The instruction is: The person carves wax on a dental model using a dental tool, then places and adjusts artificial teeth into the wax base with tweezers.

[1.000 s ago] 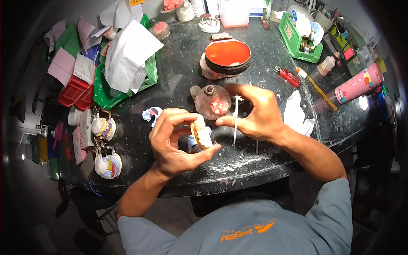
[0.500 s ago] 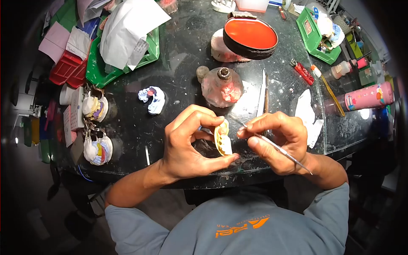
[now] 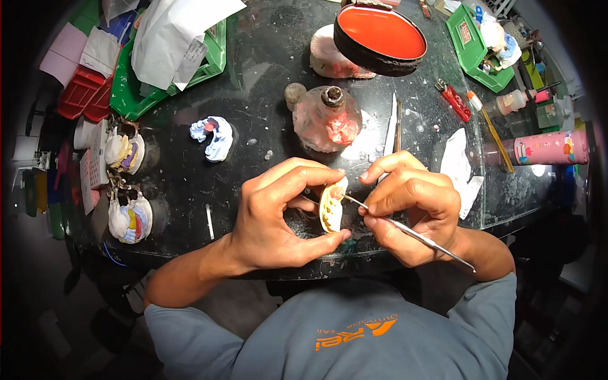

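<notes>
My left hand [image 3: 278, 212] is closed around the edges of a yellowish dental cast [image 3: 330, 209], holding it upright between thumb and fingers. A row of tooth shapes shows on the side facing my right hand. My right hand [image 3: 415, 212] pinches a slim metal dental carving tool [image 3: 421, 237] like a pen. The tool's thin tip reaches the upper part of the cast, and its other end sticks out past my palm. Beyond my hands stands a glass spirit lamp [image 3: 326, 120] with pinkish material inside.
A round tin of red wax [image 3: 380, 39] is tilted at the back. A blue-white cast [image 3: 214, 136] lies left of the lamp, and articulated models [image 3: 130, 218] stand at the far left. A knife [image 3: 391, 126], a red lighter [image 3: 453, 101], a brush [image 3: 493, 133] and white tissue [image 3: 457, 171] lie on the right.
The tool's tip has moved from beside the cast onto its upper part. The cast has turned slightly, and my right index finger has lifted. The camera view has shifted a little.
</notes>
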A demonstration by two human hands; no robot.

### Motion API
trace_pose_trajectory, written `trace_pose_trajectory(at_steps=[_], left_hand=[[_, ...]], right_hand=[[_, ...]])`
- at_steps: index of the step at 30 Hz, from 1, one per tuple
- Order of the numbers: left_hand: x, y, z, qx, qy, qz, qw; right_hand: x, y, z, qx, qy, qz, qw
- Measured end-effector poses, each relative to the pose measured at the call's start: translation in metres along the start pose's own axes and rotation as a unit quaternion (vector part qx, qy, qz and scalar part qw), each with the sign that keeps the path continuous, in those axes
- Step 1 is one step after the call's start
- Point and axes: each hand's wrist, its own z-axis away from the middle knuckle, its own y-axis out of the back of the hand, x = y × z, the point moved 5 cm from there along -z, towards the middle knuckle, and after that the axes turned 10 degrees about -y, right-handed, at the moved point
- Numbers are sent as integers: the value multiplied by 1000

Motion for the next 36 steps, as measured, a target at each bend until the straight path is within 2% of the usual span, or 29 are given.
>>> trace_pose_trajectory(at_steps=[7,8,12,19,23,24,27,34,36], left_hand=[[-2,3,0,8,34,5,999],[-1,2,-1,56,18,10,998],[2,3,-2,1,22,-9,1000],[3,0,-3,-8,14,-9,1000],[5,-2,-4,-23,9,-24,999],[4,-2,-4,-23,8,-23,999],[2,-5,-3,-24,12,-16,1000],[-1,-9,-1,-30,3,-41,999],[-3,-9,-1,-35,7,-43,998]], right_hand=[[-15,-12,4,-63,89,5,994],[-14,-16,6,-68,104,4,992],[-16,-14,8,-85,117,-7,990],[-5,-2,0,22,22,9,999],[0,-4,3,44,-11,-34,998],[-1,-3,2,-4,-5,-21,1000],[-1,-5,4,-14,-26,-28,999],[5,-11,8,37,-34,-23,998],[7,-11,9,19,-22,-18,999]])
